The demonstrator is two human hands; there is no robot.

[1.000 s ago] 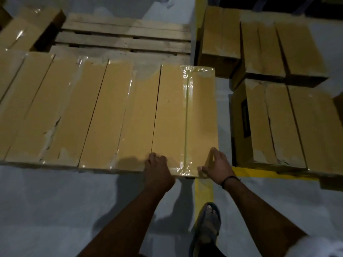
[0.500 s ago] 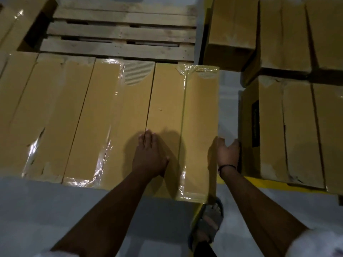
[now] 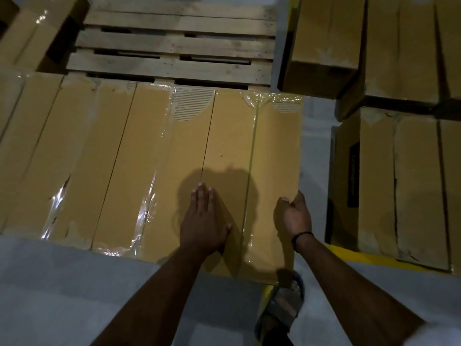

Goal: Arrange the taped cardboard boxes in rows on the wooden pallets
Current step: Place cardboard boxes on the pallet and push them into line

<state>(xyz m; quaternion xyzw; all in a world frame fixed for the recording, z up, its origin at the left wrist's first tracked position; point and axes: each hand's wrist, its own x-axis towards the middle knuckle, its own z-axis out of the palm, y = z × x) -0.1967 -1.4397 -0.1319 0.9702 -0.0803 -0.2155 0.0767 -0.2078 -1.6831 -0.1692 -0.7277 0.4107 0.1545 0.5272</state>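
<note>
A row of taped cardboard boxes (image 3: 104, 158) lies side by side on a wooden pallet (image 3: 174, 46). The rightmost box (image 3: 252, 151) ends the row and its near end sticks out a little past its neighbours. My left hand (image 3: 203, 223) lies flat, palm down, on top of this box near its left seam. My right hand (image 3: 293, 216) grips the box's right edge, with the thumb on top and the fingers curled over the side.
Bare pallet slats show behind the row. More boxes (image 3: 404, 178) stand stacked at the right across a narrow gap of grey floor (image 3: 316, 136). Another box (image 3: 37, 28) sits at the far left. A yellow floor line (image 3: 361, 255) runs under the right stack. My sandalled foot (image 3: 282, 308) stands below.
My left hand slid from the box's near edge up onto its top. My right hand moved from the near corner to the right side and now curls over that edge. The camera came closer.
</note>
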